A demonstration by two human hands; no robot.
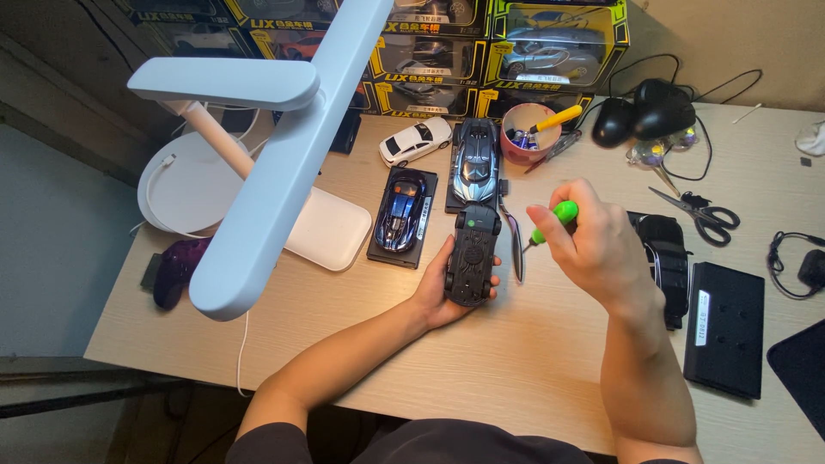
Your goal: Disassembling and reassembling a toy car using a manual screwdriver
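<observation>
Left hand (pixel 434 296): grip closed around an upturned black toy car (pixel 472 254), underside up, held just above the table (pixel 516 361); palm mostly hidden behind it.
Right hand (pixel 593 245): grip shut on a green-handled screwdriver (pixel 550 222); tip beside the car, hard to make out.
White lamp (pixel 275 163): covers the table's left part.
Blue car (pixel 402 209), silver car (pixel 475 161), white car (pixel 416 140): behind.
Scissors (pixel 700 212): right.
Boxes (pixel 550 43): rear, cut off at top.

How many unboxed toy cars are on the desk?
4: a white car, a silver-blue car beside it, a dark blue car on a black base, and an upturned black car in the left hand. More sit boxed behind.
</observation>
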